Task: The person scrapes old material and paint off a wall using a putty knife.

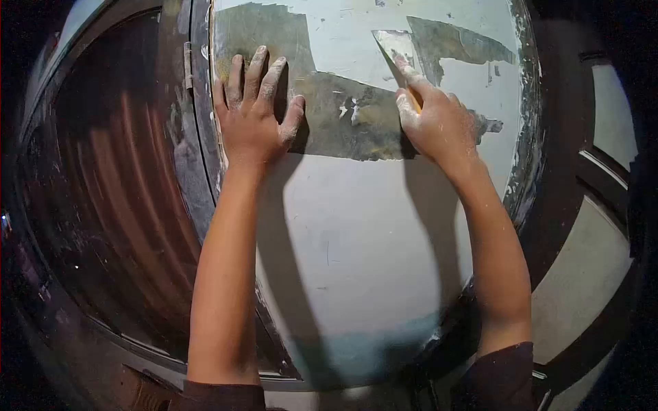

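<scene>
My right hand (439, 116) grips a putty knife (396, 46) by its yellowish handle, with the index finger laid along the blade. The broad blade rests against the upper part of a pale wall panel (363, 226). My left hand (257, 109) lies with spread fingers on a bare grey-brown patch (274, 34) at the upper left. White dust coats the fingers of both hands. Between them runs another stretch of the exposed grey surface (363, 113) with ragged paint edges and a few white flecks. A further bare patch (459, 41) shows right of the blade.
A dark wooden frame with a hinge (188, 65) borders the panel on the left, beside a brown curtain (130, 185) behind a dark opening. On the right stand a paint-smeared dark post (526, 137) and a dark frame with light panels (582, 274).
</scene>
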`<state>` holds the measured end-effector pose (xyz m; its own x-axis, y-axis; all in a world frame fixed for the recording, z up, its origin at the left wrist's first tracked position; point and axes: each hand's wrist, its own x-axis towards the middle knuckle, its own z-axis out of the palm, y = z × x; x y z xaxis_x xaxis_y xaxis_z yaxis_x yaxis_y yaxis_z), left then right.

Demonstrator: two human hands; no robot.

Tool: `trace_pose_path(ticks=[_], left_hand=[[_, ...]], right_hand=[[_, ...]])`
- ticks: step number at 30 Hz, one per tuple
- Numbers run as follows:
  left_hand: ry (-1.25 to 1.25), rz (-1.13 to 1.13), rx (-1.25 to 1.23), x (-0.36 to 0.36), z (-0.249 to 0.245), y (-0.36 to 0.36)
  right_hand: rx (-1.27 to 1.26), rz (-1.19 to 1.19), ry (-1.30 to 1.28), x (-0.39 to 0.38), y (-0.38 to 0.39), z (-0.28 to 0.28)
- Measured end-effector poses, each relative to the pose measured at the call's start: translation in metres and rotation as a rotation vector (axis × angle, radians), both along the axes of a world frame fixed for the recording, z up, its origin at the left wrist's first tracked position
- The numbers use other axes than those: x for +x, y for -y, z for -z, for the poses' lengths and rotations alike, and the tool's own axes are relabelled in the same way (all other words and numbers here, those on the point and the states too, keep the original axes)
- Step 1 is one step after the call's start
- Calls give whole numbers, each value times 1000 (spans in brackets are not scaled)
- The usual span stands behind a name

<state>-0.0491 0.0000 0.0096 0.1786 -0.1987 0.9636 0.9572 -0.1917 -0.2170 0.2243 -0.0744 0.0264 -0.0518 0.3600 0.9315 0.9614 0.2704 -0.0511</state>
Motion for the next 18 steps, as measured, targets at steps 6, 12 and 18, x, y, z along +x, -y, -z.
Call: trace_pose_path(ticks=[6, 12, 18], left_hand=[[3, 4, 25, -2, 0, -3], [-4, -6, 0, -1, 1, 0], [13, 14, 2, -1, 1, -2]], right_hand=[[-87, 81, -19, -14, 9, 40], [-51, 2, -85, -21, 1, -3], [-103, 44, -28, -30, 12, 41]])
